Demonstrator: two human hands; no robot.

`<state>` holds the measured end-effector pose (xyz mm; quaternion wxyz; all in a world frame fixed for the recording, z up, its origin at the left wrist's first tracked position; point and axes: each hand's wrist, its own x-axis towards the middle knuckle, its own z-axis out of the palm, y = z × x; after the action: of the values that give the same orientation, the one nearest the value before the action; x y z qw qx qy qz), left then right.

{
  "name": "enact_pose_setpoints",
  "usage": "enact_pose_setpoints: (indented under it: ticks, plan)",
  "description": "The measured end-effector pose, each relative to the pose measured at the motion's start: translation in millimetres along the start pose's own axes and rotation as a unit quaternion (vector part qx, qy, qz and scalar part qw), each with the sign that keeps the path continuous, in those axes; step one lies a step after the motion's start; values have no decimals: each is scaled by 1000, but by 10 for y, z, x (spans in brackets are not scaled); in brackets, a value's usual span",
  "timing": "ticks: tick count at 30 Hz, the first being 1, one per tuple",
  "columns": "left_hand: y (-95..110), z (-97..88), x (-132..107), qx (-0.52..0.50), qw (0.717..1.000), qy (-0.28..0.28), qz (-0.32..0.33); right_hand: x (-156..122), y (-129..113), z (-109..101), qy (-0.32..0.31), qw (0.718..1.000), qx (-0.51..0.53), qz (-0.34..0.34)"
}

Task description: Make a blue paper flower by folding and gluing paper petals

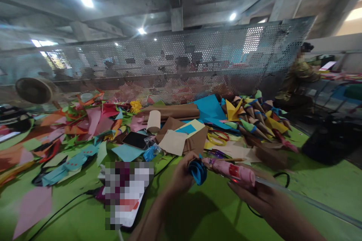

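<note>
Between the fingers of my left hand is a rolled blue paper coil, its spiral edge facing me. My right hand is wrapped round a pink hot glue gun, with a small red light on its body. A long clear glue stick juts from the gun's back end toward the lower right. The gun's nozzle meets the upper edge of the blue coil; whether glue is coming out is too small to tell. A black cord hangs below my right hand.
Coloured paper scraps cover the left. Behind my hands lie a black phone, yellow-handled scissors and brown paper. Paper cones pile at back right. A power strip stands front left. A perforated metal screen borders the table; a person sits right.
</note>
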<state>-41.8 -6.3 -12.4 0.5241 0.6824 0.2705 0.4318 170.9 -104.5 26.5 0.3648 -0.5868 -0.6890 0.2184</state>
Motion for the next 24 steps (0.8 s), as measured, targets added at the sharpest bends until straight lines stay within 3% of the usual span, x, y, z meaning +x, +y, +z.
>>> enact_pose_setpoints:
  ticks: [9, 15, 20, 24]
  plan:
    - [-67, -1, 9, 36, 999, 12, 22, 33, -58, -10, 5, 1000, -17, -2]
    - [-117, -8, -2, -10, 1000, 25, 4, -23, -20, -111, 25, 986, 152, 72]
    - [-182, -14, -5, -69, 996, 55, 1, -178, 241, -428, 156, 962, 178, 138]
    - [-232, -47, -26, -96, 994, 47, -34, -328, 653, -794, 241, 944, 105, 197]
